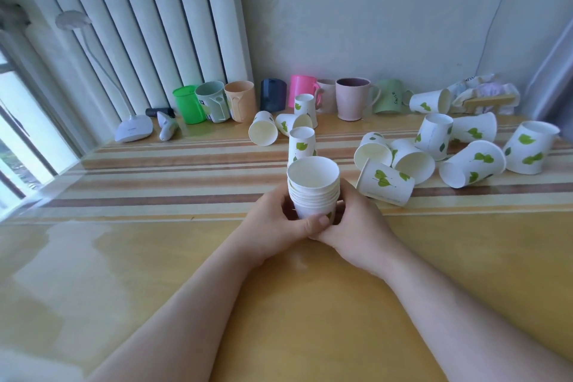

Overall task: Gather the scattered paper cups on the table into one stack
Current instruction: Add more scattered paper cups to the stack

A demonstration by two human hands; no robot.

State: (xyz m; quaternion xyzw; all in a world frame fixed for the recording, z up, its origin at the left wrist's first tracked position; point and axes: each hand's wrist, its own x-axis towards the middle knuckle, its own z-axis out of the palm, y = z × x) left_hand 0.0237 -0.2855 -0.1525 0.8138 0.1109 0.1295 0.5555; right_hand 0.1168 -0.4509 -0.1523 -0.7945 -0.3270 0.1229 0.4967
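I hold the stack [313, 192] of nested paper cups upright near the middle of the worktop [155, 257], mouth up, with both hands wrapped around its lower part. The left hand [276, 226] closes its grip from the left, thumb across the near side of the bottom cup. The right hand [356, 226] closes its grip from the right, fingers behind the stack. I judge the two-sided hold serves to square the rims and press the cups together, since several rims show close above one another under the top cup.

Loose cups remain, so I judge the task partly done.
- One upright cup [302, 146] stands just behind the stack.
- A tipped cup [386, 183] lies just right of the right hand, mouth toward the left.
- A cluster of tipped cups [449, 149] lies farther right, several touching one another.
- Three more cups [285, 124] sit at the far centre, two on their sides, one standing mouth down.
- One cup [431, 101] lies on its side at the far right, near the wall.

A row of plastic and ceramic mugs [279, 96] lines the far edge and is not part of the task. A desk lamp [133, 127] stands at the far left.

Next, I would free one hand for the nearest loose cup while the other steadies the stack.
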